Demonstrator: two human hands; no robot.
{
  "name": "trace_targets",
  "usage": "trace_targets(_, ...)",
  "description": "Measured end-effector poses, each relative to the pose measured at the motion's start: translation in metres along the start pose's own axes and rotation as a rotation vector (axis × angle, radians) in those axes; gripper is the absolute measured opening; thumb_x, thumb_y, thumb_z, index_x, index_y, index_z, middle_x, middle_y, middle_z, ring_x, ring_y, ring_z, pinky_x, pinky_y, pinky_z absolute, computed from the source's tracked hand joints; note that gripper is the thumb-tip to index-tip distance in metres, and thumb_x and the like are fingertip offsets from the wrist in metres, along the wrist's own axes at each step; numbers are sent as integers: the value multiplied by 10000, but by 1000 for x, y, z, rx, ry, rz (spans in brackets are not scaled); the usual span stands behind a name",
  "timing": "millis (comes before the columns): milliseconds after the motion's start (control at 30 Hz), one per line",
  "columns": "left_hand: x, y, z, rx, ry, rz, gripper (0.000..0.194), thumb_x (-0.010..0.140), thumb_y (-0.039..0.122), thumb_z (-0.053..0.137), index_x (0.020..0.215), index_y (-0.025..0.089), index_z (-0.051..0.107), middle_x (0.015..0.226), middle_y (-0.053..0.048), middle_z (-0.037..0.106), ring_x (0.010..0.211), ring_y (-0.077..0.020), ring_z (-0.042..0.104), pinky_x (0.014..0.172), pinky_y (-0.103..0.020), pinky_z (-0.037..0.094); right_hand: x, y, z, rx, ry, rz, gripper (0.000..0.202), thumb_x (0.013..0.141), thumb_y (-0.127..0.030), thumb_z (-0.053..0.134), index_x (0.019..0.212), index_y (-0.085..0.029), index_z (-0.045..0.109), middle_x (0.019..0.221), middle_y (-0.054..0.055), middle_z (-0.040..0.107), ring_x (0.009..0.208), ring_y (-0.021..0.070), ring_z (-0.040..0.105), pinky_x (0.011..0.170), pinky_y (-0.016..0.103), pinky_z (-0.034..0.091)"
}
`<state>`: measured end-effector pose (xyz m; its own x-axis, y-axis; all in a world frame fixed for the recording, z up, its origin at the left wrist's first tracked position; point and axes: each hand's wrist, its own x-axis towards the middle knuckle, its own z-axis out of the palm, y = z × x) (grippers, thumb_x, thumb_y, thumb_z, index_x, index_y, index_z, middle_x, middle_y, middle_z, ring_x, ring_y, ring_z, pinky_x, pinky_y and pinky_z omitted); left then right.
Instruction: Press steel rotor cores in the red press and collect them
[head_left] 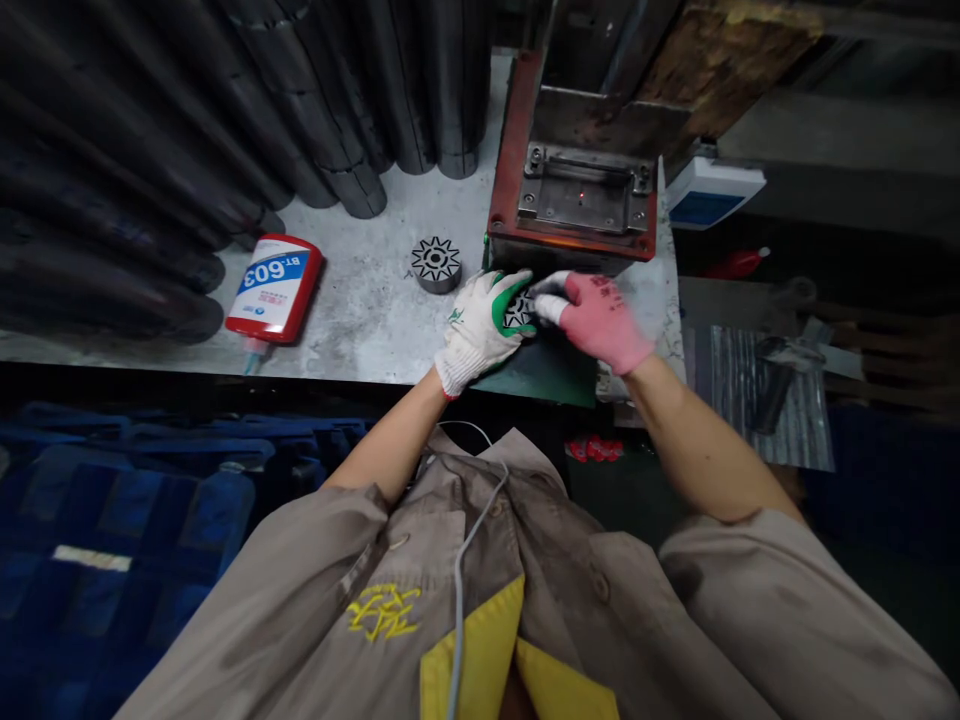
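1. The white-and-green-gloved left hand (480, 325) has its grip curled round a dark, round, star-slotted metal core (517, 314), at seven o'clock from the red-edged steel fixture (577, 208).
2. The pink-gloved right hand (598, 320) bends its fingers at the core's three o'clock; its hold cannot be told.
3. Two-handed handling seems in hand; the next move likely calls for a steady left grip.

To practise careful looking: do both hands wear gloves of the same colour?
No: the left hand wears a white and green glove, the right hand a mostly pink glove.
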<state>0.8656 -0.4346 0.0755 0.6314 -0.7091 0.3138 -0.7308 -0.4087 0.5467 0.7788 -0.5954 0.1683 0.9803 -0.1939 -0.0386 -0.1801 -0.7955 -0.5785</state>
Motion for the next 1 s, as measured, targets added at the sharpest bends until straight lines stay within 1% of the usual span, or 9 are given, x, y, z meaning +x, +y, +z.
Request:
trace_targets(100,0,0,1,0,8,8,745,942,672,622,1504,185,576,1466,-135,644,1393,-331,563,1231,-493,406,4,10,16,-4,-69,70,212,915,-294,584,962,-205,770,1004,60,805,926,247,689,858,368,512)
trace_targets(200,0,2,1,-3,24,3,704,957,638,603,1486,173,589,1449,-141,656,1382,-328,574,1228,-490,415,7,4,19,-114,-87,70,205,920,-286,581,926,-185,760,968,72,800,853,232,666,824,345,485)
trace_targets(400,-2,0,1,13,42,25,617,921,447,621,1481,191,584,1444,-118,663,1374,-311,570,1233,-477,415,-3,-24,23,-399,-131,10,291,1016,-261,511,1145,-156,750,1116,135,800,1006,272,708,899,355,479)
trace_targets(500,-3,-2,3,4,57,43,633,903,434,642,1483,191,575,1439,-127,652,1373,-316,565,1237,-489,404,-10,-36,13,-475,-178,-56,299,1037,-290,514,1203,-180,738,1118,128,796,1023,280,708,887,364,490)
trace_targets(600,-3,-1,6,5,64,-11,749,870,626,707,1475,200,590,1423,-156,626,1356,-355,560,1210,-523,418,-3,-42,-15,-510,12,-25,368,1067,-393,495,1270,-183,719,1171,148,760,1056,313,685,905,422,513)
trace_targets(700,-4,1,7,20,98,-81,851,824,765,713,1475,228,606,1421,-165,596,1353,-376,546,1185,-541,430,21,-42,-45,-619,230,58,541,1015,-555,603,1315,-117,707,1285,223,671,1169,404,626,945,530,532)
trace_targets(767,-4,0,8,9,94,-86,860,832,777,703,1487,229,598,1437,-165,585,1349,-366,546,1182,-520,438,39,-40,-56,-726,202,90,564,979,-555,673,1230,-55,741,1326,263,627,1212,452,595,949,569,538)
trace_targets(867,-3,-5,9,-33,73,-47,851,842,731,727,1498,209,586,1451,-162,595,1356,-349,545,1202,-487,433,51,-38,-59,-811,134,78,500,1013,-500,646,1138,-31,769,1323,274,620,1229,460,584,938,560,532)
trace_targets(1000,-3,-8,7,-63,69,-6,824,837,672,757,1498,213,579,1456,-142,618,1378,-334,544,1231,-476,418,31,-27,-48,-569,205,-40,468,1073,-520,502,1138,-143,771,1197,190,711,1138,351,636,953,503,511)
